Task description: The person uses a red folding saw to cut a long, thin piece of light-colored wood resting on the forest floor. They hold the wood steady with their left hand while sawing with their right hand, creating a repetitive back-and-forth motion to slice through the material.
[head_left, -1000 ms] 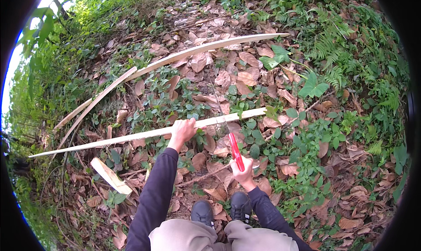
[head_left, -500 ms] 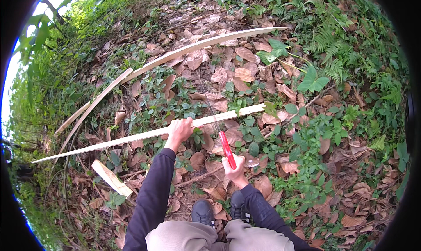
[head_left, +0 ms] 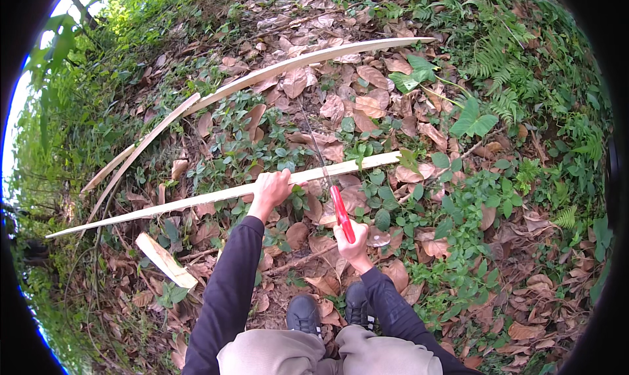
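A long pale strip of wood point(head_left: 187, 201) runs across in front of me, thin at its left end and blunt at the right. My left hand point(head_left: 271, 191) is closed around it near the middle. In my right hand point(head_left: 352, 243) is the red handle of a hand saw point(head_left: 341, 211). Its thin dark blade crosses the wood to the right of my left hand and points away from me. The blade touches or lies over the wood; whether it has cut in, I cannot tell.
Beyond lies a longer curved wood strip point(head_left: 295, 62), with another strip point(head_left: 147, 142) across its left end. A short wood chunk point(head_left: 166, 262) rests near my left forearm. Dry leaves, green plants and ferns point(head_left: 491, 64) cover the ground. My shoes point(head_left: 303, 313) stand close below.
The saw and my right hand have shifted very slightly, with the blade still across the wood. My left hand keeps its hold. The whole view has moved a little.
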`<state>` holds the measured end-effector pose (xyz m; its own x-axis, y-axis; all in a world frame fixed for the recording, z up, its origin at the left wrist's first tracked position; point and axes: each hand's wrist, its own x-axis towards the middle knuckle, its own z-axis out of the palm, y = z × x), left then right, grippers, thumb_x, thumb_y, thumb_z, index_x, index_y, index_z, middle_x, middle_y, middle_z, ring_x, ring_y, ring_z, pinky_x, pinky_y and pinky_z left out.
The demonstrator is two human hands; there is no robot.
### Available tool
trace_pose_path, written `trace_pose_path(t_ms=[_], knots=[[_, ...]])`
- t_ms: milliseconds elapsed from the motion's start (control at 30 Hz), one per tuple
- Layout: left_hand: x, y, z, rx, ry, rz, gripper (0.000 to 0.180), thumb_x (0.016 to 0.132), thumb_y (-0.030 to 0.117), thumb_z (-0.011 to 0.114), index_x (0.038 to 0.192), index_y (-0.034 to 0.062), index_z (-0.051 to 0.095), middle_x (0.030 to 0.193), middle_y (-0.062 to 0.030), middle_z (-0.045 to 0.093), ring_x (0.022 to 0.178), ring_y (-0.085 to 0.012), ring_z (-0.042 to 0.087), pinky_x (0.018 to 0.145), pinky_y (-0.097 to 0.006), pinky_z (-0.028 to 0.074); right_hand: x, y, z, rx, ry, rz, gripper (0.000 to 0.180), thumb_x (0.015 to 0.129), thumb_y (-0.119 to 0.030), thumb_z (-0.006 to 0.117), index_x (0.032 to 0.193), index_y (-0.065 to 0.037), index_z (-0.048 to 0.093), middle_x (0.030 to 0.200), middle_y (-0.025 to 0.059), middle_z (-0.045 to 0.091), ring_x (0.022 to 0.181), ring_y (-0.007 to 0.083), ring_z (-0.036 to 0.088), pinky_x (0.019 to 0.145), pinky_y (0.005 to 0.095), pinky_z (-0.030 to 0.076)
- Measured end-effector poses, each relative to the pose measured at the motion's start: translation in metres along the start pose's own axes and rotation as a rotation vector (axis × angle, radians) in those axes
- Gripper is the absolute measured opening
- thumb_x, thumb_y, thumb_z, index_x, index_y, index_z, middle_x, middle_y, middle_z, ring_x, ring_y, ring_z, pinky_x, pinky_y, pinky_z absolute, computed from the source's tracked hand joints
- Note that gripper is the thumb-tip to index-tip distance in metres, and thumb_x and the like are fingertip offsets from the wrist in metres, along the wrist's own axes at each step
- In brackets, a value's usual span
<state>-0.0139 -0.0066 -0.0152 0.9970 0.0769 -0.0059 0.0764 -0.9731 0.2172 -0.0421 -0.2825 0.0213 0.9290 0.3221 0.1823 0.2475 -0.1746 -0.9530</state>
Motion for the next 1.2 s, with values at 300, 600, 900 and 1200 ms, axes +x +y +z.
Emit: trace_pose_path(t_ms=[300,600,900,1200], knots=[[0.0,0.003,-0.004,-0.001,-0.027,-0.02,0.032,0.089,0.036,0.064,0.079,0.006,0.059,0.068,-0.0179,0.067,0.066,-0.0379,0.067,0.063,-0.049,0.051,-0.007,0.006,0.001,-0.048,0.012,-0.054,0.021,0.082,-0.007,0.066,0.065,-0.001,0.055,0.05,0.012,0.049,0.042,0.0287,0.054,0.045,0.0378,0.039],[-0.001,0.002,-0.002,0.015,-0.021,-0.013,0.034,0.087,0.04,0.066,0.08,0.0066,0.061,0.068,-0.0169,0.067,0.066,-0.0383,0.068,0.062,-0.048,0.051,-0.035,-0.008,-0.016,-0.102,-0.002,-0.05,0.021,0.081,-0.008,0.067,0.065,-0.002,0.055,0.05,0.0123,0.051,0.042,0.0288,0.056,0.045,0.0375,0.041],[-0.007,0.003,0.0,0.021,-0.06,-0.016,0.045,0.089,0.05,0.064,0.081,0.0059,0.061,0.069,-0.0181,0.067,0.067,-0.0391,0.068,0.062,-0.049,0.052,-0.03,-0.017,-0.016,-0.065,0.0,0.058,0.02,0.083,-0.008,0.067,0.067,-0.001,0.057,0.05,0.0125,0.051,0.042,0.0283,0.056,0.045,0.0383,0.041],[0.001,-0.002,-0.004,0.007,-0.071,-0.009,0.045,0.089,0.05,0.064,0.082,0.0052,0.064,0.069,-0.0193,0.067,0.067,-0.0391,0.068,0.064,-0.049,0.052,-0.017,-0.028,-0.011,0.045,-0.002,0.136,0.031,0.087,-0.012,0.075,0.068,-0.001,0.055,0.053,0.0052,0.05,0.046,0.0141,0.048,0.048,0.033,0.038]])
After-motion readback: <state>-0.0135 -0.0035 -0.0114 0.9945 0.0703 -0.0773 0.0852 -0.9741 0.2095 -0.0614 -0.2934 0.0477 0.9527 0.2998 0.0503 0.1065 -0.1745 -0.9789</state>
